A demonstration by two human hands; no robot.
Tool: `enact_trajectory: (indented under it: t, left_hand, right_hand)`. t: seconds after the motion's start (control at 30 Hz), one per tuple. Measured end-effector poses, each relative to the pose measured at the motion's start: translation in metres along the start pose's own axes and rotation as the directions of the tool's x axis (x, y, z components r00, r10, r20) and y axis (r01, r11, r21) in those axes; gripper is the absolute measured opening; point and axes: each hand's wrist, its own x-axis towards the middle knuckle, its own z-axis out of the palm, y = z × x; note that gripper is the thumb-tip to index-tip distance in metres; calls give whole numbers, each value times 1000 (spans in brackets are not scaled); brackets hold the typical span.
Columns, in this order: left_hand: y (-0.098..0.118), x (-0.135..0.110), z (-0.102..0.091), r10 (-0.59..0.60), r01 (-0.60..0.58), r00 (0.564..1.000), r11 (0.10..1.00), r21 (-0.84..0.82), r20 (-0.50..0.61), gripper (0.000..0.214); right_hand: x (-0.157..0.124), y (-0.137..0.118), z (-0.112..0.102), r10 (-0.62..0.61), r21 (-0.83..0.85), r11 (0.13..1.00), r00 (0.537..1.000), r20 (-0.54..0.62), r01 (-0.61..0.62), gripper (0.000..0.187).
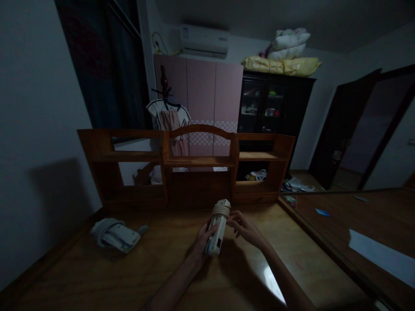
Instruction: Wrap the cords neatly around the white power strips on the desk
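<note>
A white power strip (219, 237) is held up at a slant over the wooden desk top, with its pale cord (221, 211) wound in several turns around the upper end. My left hand (201, 242) is closed around its left side. On the other side, my right hand (243, 226) has bent fingers pinched at the edge of the cord turns; the fingertips are small and dim. A second white power strip (125, 237) lies on the desk at the left, with a grey cord (105, 229) looped around it.
A wooden shelf unit (199, 163) stands along the desk's far edge. To the right, beyond a raised wooden edge (319, 239), a lower brown surface holds a white sheet (382, 255) and a small blue card (322, 212). A wall (42, 172) borders the left side.
</note>
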Motion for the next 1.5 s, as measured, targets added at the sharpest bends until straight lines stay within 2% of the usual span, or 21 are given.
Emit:
enact_trajectory:
  t: [0.07, 0.13, 0.2, 0.27, 0.37, 0.43, 0.47, 0.53, 0.6, 0.67, 0.77, 0.83, 0.9, 1.03, 1.13, 1.2, 1.3, 1.4, 1.5]
  left_hand:
    - [1, 0, 1, -7, 7, 1000, 1000, -8, 3, 55]
    - [1, 0, 2, -12, 12, 1000, 1000, -18, 6, 52]
    - [1, 0, 1, -19, 19, 1000, 1000, -25, 4, 50]
    - [1, 0, 0, -30, 29, 1000, 999, -26, -5, 48]
    - [0, 1, -3, -43, 43, 999, 999, -15, -4, 46]
    - [1, 1, -3, -37, 37, 999, 999, -4, 11, 47]
    - [1, 1, -2, -28, 28, 999, 1000, 2, 18, 48]
    - [2, 0, -1, 6, -6, 1000, 1000, 19, 29, 50]
    - [4, -2, 2, 50, -52, 998, 998, 39, 44, 53]
    - [6, -4, 5, 91, -94, 994, 994, 56, 62, 57]
    - [8, -7, 7, 150, -161, 984, 980, 114, 98, 58]
    - [7, -7, 8, 180, -196, 977, 968, 158, 113, 59]
    - [7, -8, 9, 193, -212, 974, 959, 187, 115, 59]
    - [6, -10, 10, 210, -238, 968, 944, 229, 137, 62]
    - [6, -15, 14, 253, -287, 955, 917, 276, 153, 69]
    - [6, -18, 16, 277, -312, 948, 904, 292, 156, 69]
    - [3, -22, 20, 283, -315, 949, 893, 322, 141, 71]
    - [2, -26, 23, 278, -301, 954, 885, 356, 115, 75]
    - [5, -29, 27, 286, -308, 951, 876, 371, 114, 77]
  right_hand:
    - [-3, -3, 0, -138, -154, 979, 990, -7, 135, 32]
    - [-7, -6, 2, -230, -290, 934, 973, -36, 210, 30]
    - [-10, -6, 6, -278, -360, 903, 958, -75, 234, 32]
    - [-10, -4, 10, -282, -341, 913, 951, -126, 225, 33]
    - [-5, 4, 14, -163, -146, 981, 946, -279, 127, 39]
    - [-1, 10, 16, 47, 141, 990, 918, -394, 10, 47]
    - [1, 13, 17, 170, 328, 944, 901, -399, -33, 50]
    - [1, 16, 19, 335, 631, 772, 893, -300, -78, 43]
    - [-2, 17, 23, 368, 766, 634, 912, -182, -103, 28]
    - [-6, 16, 28, 369, 794, 593, 921, -123, -132, 21]
    - [-12, 12, 36, 354, 843, 519, 933, -62, -141, 24]
    - [-14, 8, 41, 322, 873, 479, 943, -81, -89, 30]
    - [-14, 4, 44, 307, 869, 494, 941, -145, -28, 32]
    - [-15, -3, 46, 303, 744, 668, 909, -288, 13, 30]
    - [-17, -8, 47, 294, 608, 794, 874, -388, 2, 46]
    - [-19, -12, 46, 266, 529, 849, 863, -430, 2, 56]
    - [-22, -15, 45, 215, 471, 882, 868, -448, 25, 61]
    - [-23, -16, 46, 175, 467, 882, 881, -440, 58, 63]
    - [-21, -15, 47, 166, 459, 886, 874, -456, 71, 61]
